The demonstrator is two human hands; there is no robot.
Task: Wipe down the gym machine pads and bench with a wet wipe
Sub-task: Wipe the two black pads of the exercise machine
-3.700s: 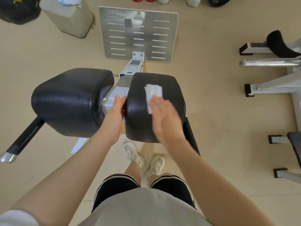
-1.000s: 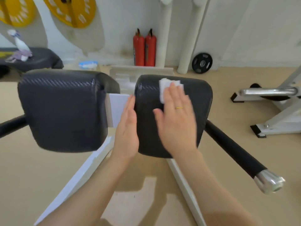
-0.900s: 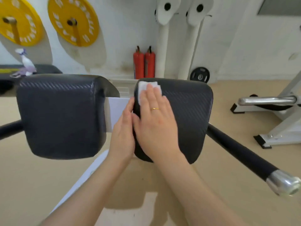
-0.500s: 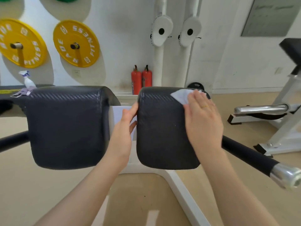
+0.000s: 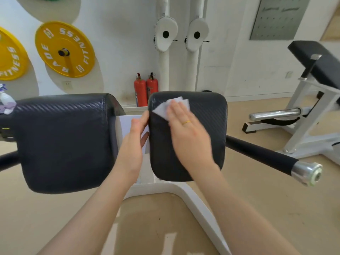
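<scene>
The right-hand black textured vinyl pad (image 5: 202,137) has rounded corners and a narrow gap along its inner edge, where a white metal frame plate (image 5: 127,124) shows between it and the larger left-hand black vinyl pad (image 5: 64,140). Beyond the outer edge of the right pad a black bar with a chrome end cap (image 5: 272,159) juts out over open beige floor (image 5: 276,208), so there is free room on that side and below the pads.

The right hand (image 5: 185,131) lies flat against the front face of the right pad, fingers (image 5: 176,111) straight and close together, pointing up and slightly inward; a thin gold ring (image 5: 186,122) sits on one finger. Under those fingers it presses a white wet wipe (image 5: 165,110), whose crumpled corners stick out past the fingertips, near the pad's top edge and upper inner corner.

The left hand (image 5: 134,142) reaches up into the gap, fingers (image 5: 143,120) extended along the pad's inner edge and touching it, thumb apart; whether they curl round the edge cannot be told.

The pad face in front of the fingers is dark, with a fine woven pattern and a faint sheen. Behind the fingertips, well apart, two red fire extinguishers (image 5: 146,89) stand against the white wall, and a yellow weight plate (image 5: 64,49) hangs to the left.
</scene>
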